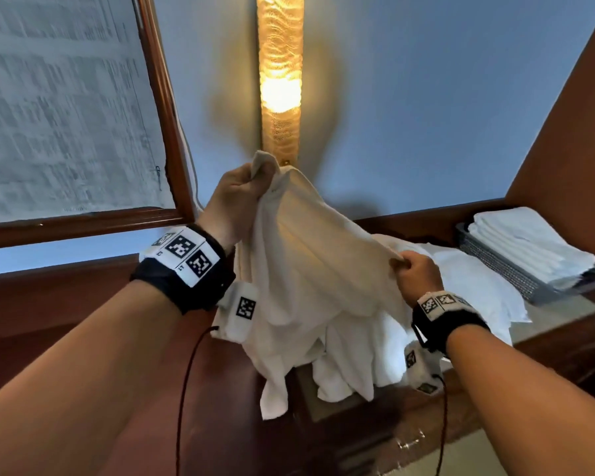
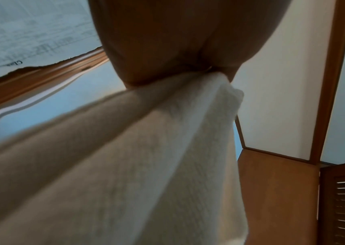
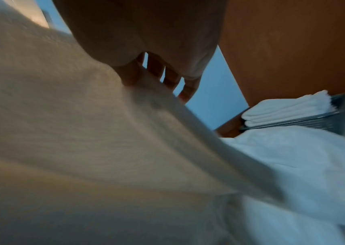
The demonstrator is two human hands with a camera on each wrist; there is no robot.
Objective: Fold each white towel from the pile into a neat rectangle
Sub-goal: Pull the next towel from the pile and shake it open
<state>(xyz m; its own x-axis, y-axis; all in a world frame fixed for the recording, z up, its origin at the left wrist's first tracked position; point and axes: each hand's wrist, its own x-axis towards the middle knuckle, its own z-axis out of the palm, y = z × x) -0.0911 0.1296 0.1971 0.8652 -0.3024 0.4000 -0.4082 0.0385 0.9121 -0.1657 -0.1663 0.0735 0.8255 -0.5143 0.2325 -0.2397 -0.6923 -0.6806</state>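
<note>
left hand (image 1: 236, 197): fist closed on one top corner of a towel (image 1: 310, 255), raised high, above and to the left of the pile.
right hand (image 1: 418, 271): fingers curled, pinching the towel's edge lower down and to the right, just above the pile; in the right wrist view the fingers (image 3: 168, 77) hooked over the cloth.
towel: hung between the two hands, slanting down from left to right, bunched and creased, its lower part draped onto the pile; no crease was made in it yet.
pile (image 1: 351, 359): loose white towels heaped on the wooden counter (image 1: 93, 331) directly under the hands, one tail hanging over the front edge.
folded stack (image 1: 529, 242): several flat white towels in a grey basket (image 1: 495, 269), to the right of the pile and behind it, against the wooden side panel.
lamp (image 1: 279, 77): lit on the wall behind the pile.
progress: judged as partway; the stack suggested several towels were done, this one was only being opened out, and the heap still left looked like a good few more.
next: likely find the second corner, stretch the edge straight, then fold.
</note>
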